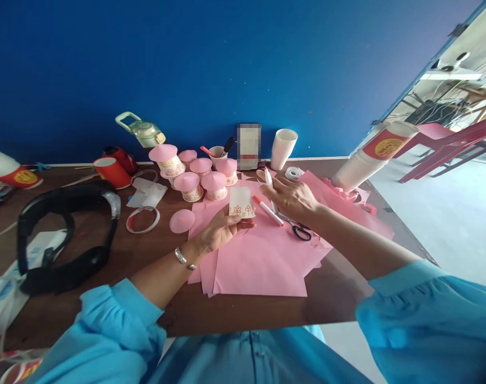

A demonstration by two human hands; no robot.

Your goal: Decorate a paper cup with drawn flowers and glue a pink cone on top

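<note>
My left hand (223,230) is closed round a white paper cup (240,198) with red flowers and yellow marks drawn near its lower edge. To its right, my right hand (291,197) grips a slim white marker (268,178) with a reddish tip pointing up. Beneath both hands lie pink paper sheets (262,266) in an uneven stack. On them, between the hands, rests a red-and-white marker (269,211). Scissors with black handles (301,231) lie under my right wrist, their blades partly hidden.
Several decorated cups with pink cone tops (187,184) stand left of the cup. Behind are a cup of pens (218,154), a phone-like device (249,146) and stacked white cups (283,149). Tape (143,220) and a black headband (69,234) lie left; another cup stack (374,154) stands right.
</note>
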